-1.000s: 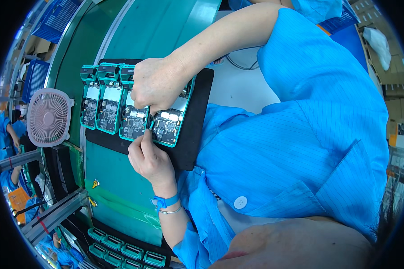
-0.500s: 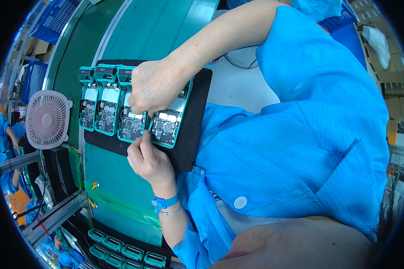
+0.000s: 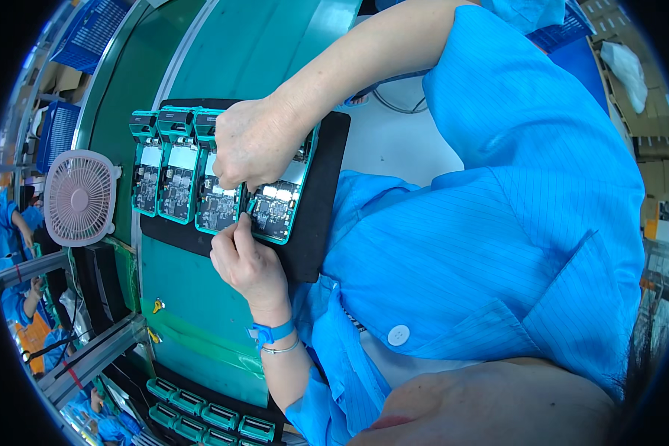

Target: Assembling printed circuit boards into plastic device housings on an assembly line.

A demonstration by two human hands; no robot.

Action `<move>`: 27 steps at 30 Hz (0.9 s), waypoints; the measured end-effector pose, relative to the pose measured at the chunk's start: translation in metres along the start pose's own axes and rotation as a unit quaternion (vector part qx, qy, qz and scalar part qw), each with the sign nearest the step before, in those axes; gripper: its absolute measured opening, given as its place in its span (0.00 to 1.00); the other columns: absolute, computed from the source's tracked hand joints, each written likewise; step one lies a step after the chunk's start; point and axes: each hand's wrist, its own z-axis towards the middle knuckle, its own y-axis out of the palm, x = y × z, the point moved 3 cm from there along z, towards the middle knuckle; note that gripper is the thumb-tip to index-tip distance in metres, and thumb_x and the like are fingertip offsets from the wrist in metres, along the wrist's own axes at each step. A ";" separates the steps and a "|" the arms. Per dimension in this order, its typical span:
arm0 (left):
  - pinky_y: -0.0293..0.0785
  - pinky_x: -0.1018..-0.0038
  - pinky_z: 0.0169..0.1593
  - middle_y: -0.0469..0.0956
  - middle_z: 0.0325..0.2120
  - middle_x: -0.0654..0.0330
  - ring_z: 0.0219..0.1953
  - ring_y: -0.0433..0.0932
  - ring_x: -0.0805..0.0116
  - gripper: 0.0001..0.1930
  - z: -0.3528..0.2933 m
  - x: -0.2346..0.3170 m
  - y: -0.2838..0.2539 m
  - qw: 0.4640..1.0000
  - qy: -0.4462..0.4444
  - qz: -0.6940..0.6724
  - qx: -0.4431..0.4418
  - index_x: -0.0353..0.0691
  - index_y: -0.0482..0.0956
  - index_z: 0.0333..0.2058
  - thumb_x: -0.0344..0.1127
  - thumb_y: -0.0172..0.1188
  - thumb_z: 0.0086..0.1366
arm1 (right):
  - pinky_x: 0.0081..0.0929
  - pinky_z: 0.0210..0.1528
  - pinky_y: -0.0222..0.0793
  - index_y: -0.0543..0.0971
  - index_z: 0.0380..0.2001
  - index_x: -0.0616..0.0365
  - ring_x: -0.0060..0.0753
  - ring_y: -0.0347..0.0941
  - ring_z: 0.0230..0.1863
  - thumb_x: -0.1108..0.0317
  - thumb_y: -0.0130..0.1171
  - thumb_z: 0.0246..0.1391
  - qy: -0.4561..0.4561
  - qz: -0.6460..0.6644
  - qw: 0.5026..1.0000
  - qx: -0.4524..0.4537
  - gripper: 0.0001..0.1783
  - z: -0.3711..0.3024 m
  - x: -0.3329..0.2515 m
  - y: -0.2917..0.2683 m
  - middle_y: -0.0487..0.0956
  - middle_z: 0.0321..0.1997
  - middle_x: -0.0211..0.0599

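My right hand (image 3: pixel 256 143) reaches in from the top, closed, its fingertips down between two teal-framed circuit board units. It hides the upper part of these units. My left hand (image 3: pixel 247 256), with a blue band at the wrist, comes from below with thumb and fingers pinched at the inner edge of the nearest teal-framed unit (image 3: pixel 273 212). A small teal piece (image 3: pixel 251 204) shows between the two hands' fingertips; whether either hand grips it is unclear. Beside it lies another teal-framed unit (image 3: pixel 218 210), its green-black board exposed. Several units stand in a row.
The units lie on a black mat (image 3: pixel 310 245) over a green work surface (image 3: pixel 193 290). A pink fan (image 3: pixel 79 198) stands beyond the row. More teal housings (image 3: pixel 221 418) sit at the bottom. A metal rail (image 3: pixel 89 364) and co-workers in blue are at the left.
My left hand has moved very slightly up toward the right hand's fingertips. My right hand stays almost in place, and the units have not moved.
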 end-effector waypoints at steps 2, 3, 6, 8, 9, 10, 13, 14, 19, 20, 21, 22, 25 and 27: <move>0.69 0.64 0.36 0.75 0.31 0.60 0.32 0.75 0.58 0.12 0.004 0.000 0.000 0.999 0.023 -0.005 -0.024 0.41 0.85 0.38 0.18 0.63 0.58 | 0.40 0.28 0.77 0.85 0.34 0.52 0.42 0.83 0.30 0.54 0.65 0.54 -0.001 -0.002 1.000 -0.002 0.14 -0.001 0.000 0.000 0.83 0.29 0.32; 0.69 0.64 0.36 0.75 0.31 0.60 0.32 0.75 0.58 0.12 0.006 -0.001 -0.001 0.999 0.023 -0.004 -0.023 0.41 0.85 0.38 0.18 0.63 0.58 | 0.40 0.28 0.77 0.85 0.34 0.52 0.42 0.83 0.31 0.54 0.65 0.54 0.001 -0.002 1.000 -0.003 0.13 -0.001 -0.001 -0.001 0.83 0.29 0.32; 0.68 0.64 0.36 0.75 0.31 0.58 0.33 0.75 0.57 0.14 0.009 -0.003 -0.002 0.997 0.056 -0.014 -0.053 0.37 0.84 0.37 0.15 0.62 0.53 | 0.40 0.29 0.77 0.85 0.35 0.52 0.42 0.83 0.32 0.54 0.65 0.53 0.002 -0.004 1.000 -0.007 0.13 0.000 -0.001 -0.002 0.83 0.30 0.32; 0.69 0.64 0.35 0.75 0.30 0.59 0.32 0.75 0.57 0.10 0.008 -0.006 -0.004 0.997 0.053 -0.016 -0.055 0.40 0.83 0.36 0.19 0.64 0.58 | 0.40 0.29 0.77 0.85 0.35 0.52 0.41 0.83 0.32 0.54 0.66 0.53 0.002 -0.007 1.000 -0.009 0.14 0.002 -0.003 -0.002 0.83 0.30 0.32; 0.69 0.64 0.35 0.75 0.30 0.59 0.32 0.75 0.57 0.10 0.008 -0.007 -0.005 0.997 0.055 -0.015 -0.054 0.40 0.83 0.36 0.19 0.64 0.58 | 0.39 0.30 0.77 0.85 0.34 0.52 0.41 0.83 0.33 0.54 0.66 0.54 0.007 -0.007 1.000 -0.011 0.14 0.002 -0.002 -0.002 0.83 0.30 0.32; 0.71 0.64 0.37 0.76 0.32 0.58 0.34 0.76 0.57 0.09 0.008 -0.008 -0.006 0.996 0.051 -0.037 -0.061 0.40 0.83 0.37 0.20 0.64 0.59 | 0.39 0.30 0.77 0.84 0.34 0.52 0.41 0.83 0.33 0.53 0.65 0.54 0.011 -0.006 1.000 -0.014 0.14 0.002 -0.002 -0.002 0.83 0.31 0.31; 0.75 0.64 0.42 0.78 0.35 0.57 0.38 0.79 0.57 0.09 0.001 -0.021 -0.019 0.996 0.016 -0.075 -0.047 0.39 0.84 0.40 0.21 0.65 0.60 | 0.35 0.31 0.76 0.84 0.32 0.53 0.39 0.83 0.32 0.51 0.66 0.55 0.019 -0.017 0.997 0.077 0.16 -0.004 0.008 -0.003 0.83 0.30 0.30; 0.77 0.64 0.44 0.79 0.37 0.56 0.41 0.80 0.57 0.10 -0.002 -0.030 -0.023 0.995 -0.010 -0.098 -0.029 0.38 0.84 0.42 0.22 0.66 0.61 | 0.35 0.31 0.76 0.84 0.32 0.53 0.39 0.83 0.32 0.51 0.66 0.55 0.026 -0.020 0.996 0.078 0.16 -0.014 0.013 -0.007 0.83 0.30 0.30; 0.67 0.53 0.62 0.70 0.63 0.47 0.59 0.69 0.44 0.47 -0.035 -0.091 -0.059 0.987 -0.110 0.013 -0.117 0.42 0.66 0.69 0.41 0.78 0.51 | 0.21 0.25 0.64 0.80 0.33 0.62 0.16 0.73 0.27 0.64 0.73 0.54 0.069 0.679 0.715 0.151 0.14 -0.064 -0.006 -0.008 0.81 0.29 0.30; 0.63 0.51 0.65 0.66 0.66 0.45 0.62 0.65 0.41 0.54 -0.040 -0.104 -0.045 0.986 -0.090 -0.014 -0.142 0.42 0.61 0.71 0.44 0.80 0.46 | 0.20 0.25 0.64 0.80 0.34 0.63 0.16 0.72 0.26 0.66 0.72 0.55 0.059 0.757 0.637 0.133 0.13 -0.070 -0.029 -0.006 0.81 0.31 0.32; 0.59 0.49 0.67 0.62 0.69 0.44 0.65 0.61 0.38 0.61 -0.039 -0.113 -0.035 0.983 -0.073 -0.041 -0.164 0.41 0.55 0.73 0.47 0.82 0.42 | 0.19 0.24 0.64 0.80 0.34 0.64 0.15 0.71 0.25 0.66 0.70 0.56 0.030 0.833 0.547 0.076 0.12 -0.068 -0.059 -0.001 0.81 0.32 0.34; 0.60 0.49 0.68 0.61 0.68 0.40 0.66 0.59 0.37 0.63 -0.031 -0.107 -0.026 0.981 -0.077 -0.060 -0.170 0.39 0.56 0.73 0.49 0.82 0.39 | 0.18 0.24 0.63 0.80 0.35 0.65 0.15 0.69 0.25 0.67 0.68 0.58 0.000 0.894 0.448 0.021 0.11 -0.063 -0.085 0.003 0.81 0.34 0.36; 0.60 0.50 0.68 0.60 0.68 0.36 0.66 0.60 0.37 0.66 -0.026 -0.117 -0.011 0.973 -0.105 -0.140 -0.150 0.39 0.56 0.73 0.51 0.83 0.36 | 0.18 0.25 0.65 0.78 0.39 0.67 0.18 0.72 0.26 0.62 0.58 0.67 -0.209 0.925 0.292 -0.123 0.15 -0.034 -0.146 -0.007 0.81 0.35 0.37; 0.60 0.51 0.67 0.62 0.67 0.36 0.65 0.60 0.38 0.65 -0.047 -0.156 0.004 0.988 -0.038 -0.094 -0.121 0.40 0.58 0.72 0.50 0.84 0.36 | 0.18 0.30 0.68 0.77 0.41 0.68 0.21 0.74 0.29 0.60 0.52 0.72 -0.293 0.926 0.193 -0.140 0.18 -0.003 -0.180 -0.015 0.80 0.36 0.39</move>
